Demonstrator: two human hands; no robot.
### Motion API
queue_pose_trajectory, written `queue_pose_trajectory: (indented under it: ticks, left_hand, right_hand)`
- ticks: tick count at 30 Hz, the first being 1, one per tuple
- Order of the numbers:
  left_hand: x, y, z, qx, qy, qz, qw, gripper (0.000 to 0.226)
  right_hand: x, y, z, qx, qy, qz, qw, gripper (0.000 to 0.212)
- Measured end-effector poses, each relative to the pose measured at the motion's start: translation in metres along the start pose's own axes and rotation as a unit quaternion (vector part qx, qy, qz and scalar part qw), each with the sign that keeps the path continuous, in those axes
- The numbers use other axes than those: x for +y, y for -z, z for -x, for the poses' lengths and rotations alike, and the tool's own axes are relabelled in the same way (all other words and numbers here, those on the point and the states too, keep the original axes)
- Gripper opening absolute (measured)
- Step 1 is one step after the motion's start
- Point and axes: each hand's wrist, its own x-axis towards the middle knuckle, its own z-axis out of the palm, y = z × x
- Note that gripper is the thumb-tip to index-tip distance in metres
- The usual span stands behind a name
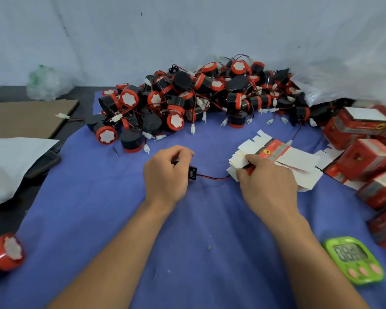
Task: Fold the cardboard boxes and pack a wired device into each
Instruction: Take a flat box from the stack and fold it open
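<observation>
Blue cloth (210, 230) covers the worktop, with a pale plastic sheet (187, 36) hung behind it. Near the middle of the cloth the left hand (166, 175) lies knuckles up, its fingers curled down over a wired device (192, 172). Only a black bracket shows past the knuckles. The device's thin wire (212, 177) trails to the right across the cloth.

Just beside it, not touching, the right hand (269, 184) has its wrist low. Its thumb and fingertips pinch the near corner of a stack of flat box blanks (276, 152) (whether one blank or several, I cannot tell).

The device looks like a small hard plastic drum, probably light and rigid, so a grip round the body should be safe. The wire is limp and likely to snag, so it wants tucking in, not pulling. The blanks are thin card with a glossy print, so they are probably light, springy, a little slick and easy to crease. They are best taken by an edge and squeezed open along the scores.

Farther out, a heap of devices (198, 94) lies at the back of the cloth and folded boxes (366, 157) are piled at the right. A green timer (354, 259) sits by the right forearm.
</observation>
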Motion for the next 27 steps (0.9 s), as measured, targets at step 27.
queue_pose_trajectory:
  ticks: [27]
  left_hand:
    - [-0.005, -0.006, 0.018, 0.009, -0.241, -0.207, 0.948, 0.025]
  right_hand:
    - [0.018, 0.013, -0.012, 0.025, -0.013, 0.012, 1.000, 0.053]
